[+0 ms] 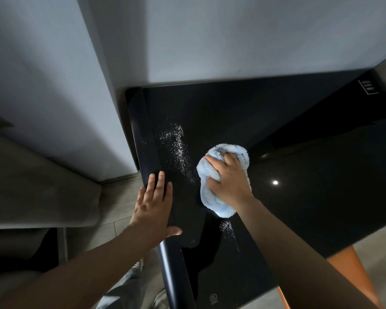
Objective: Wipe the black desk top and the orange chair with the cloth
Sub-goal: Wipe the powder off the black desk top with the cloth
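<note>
Blue cloth [210, 198] is clutched by the right hand [228, 178], left hand [154, 206] flat; white powder [179, 150] on the black desk top [303, 197] should be wiped next.

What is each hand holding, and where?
The right hand grips the bunched cloth from above, near its middle, fingers dug into its folds. The left hand holds nothing; it rests flat on the left edge of the desk top.

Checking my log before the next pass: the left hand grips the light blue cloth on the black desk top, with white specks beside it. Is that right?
Not quite: the head view shows the right hand gripping the light blue cloth on the black desk top, white specks beside it. The left hand lies flat on the desk's edge.
</note>
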{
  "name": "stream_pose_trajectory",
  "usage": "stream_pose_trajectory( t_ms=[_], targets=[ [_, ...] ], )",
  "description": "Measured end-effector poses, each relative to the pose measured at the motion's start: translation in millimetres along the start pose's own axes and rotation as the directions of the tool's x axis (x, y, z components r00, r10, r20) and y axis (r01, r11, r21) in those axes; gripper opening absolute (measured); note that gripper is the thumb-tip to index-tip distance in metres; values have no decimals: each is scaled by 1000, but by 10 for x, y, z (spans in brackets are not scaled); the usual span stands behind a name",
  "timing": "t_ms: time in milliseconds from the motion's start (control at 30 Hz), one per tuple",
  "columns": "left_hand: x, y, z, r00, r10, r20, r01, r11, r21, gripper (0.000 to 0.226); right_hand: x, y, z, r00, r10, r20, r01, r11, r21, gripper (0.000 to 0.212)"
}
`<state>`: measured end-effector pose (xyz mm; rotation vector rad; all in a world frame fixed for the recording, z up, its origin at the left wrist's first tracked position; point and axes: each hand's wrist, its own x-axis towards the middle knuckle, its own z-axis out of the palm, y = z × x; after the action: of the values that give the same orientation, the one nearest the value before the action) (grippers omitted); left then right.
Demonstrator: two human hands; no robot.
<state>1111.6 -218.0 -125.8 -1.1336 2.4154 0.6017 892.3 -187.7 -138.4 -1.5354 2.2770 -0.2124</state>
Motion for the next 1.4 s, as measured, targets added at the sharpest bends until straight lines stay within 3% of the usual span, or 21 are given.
stream_pose_trajectory(
  t_ms=[133, 433, 933, 1200, 1400],
  targets=[
    [35, 28, -23, 999, -2, 33, 1, 1000, 14, 122, -129, -12, -21, 1000, 20, 15, -20, 1000, 2, 65],
    [65, 90, -53, 998, -14, 67, 16, 999, -28, 125, -410, 108, 67, 999, 13, 43, -10, 999, -51, 60],
    [93, 156, -79, 995, -63, 72, 61, 998, 26, 129, -996, 277, 203, 997, -45, -66, 42, 998, -51, 58],
    [-151, 299, 67, 998, -34, 45, 34, 999, 2, 110, -1440, 354, 252, 996, -25, -87, 21, 999, -41, 57],
    [-509, 452, 397, 994, -16, 109, 14, 1000, 20, 131, -1701, 376, 290, 991, -11, -135, 7, 999, -31, 55]
  ],
)
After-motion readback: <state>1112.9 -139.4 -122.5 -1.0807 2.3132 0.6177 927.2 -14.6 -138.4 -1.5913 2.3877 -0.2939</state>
